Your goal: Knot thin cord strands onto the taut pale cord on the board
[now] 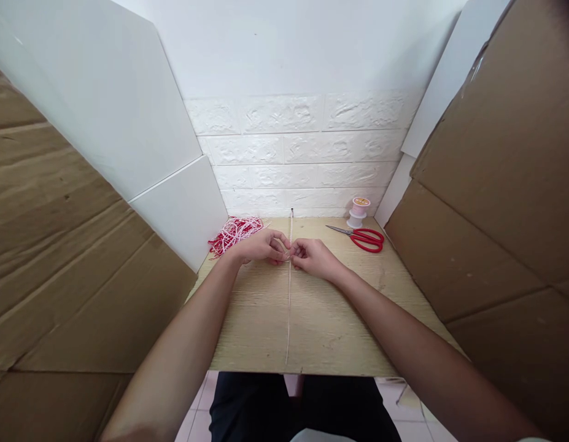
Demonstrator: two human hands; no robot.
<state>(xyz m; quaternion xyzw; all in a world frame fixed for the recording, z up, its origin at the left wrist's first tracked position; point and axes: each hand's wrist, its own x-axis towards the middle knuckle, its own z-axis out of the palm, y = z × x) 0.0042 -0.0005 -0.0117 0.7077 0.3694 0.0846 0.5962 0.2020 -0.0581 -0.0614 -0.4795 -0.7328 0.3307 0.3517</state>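
A thin pale cord [289, 307] runs from a small dark nail [292, 210] at the back of the wooden board down toward its front edge. Around the upper part of this cord, both my hands meet with their fingertips nearly touching. My left hand [264, 245] is closed in a pinch on the cord from the left. From the right, my right hand [314, 258] pinches at the same spot, its fingers curled. Fine thread ends seem to show between the fingertips, too small to make out fully.
Behind my left hand lies a tangled heap of red and white cords [233, 234]. Red-handled scissors [367, 239] rest at the back right, beside stacked thread spools [358, 212]. Cardboard panels [487, 245] flank the wooden board [251, 331], and a white brick-patterned wall [302, 147] stands behind.
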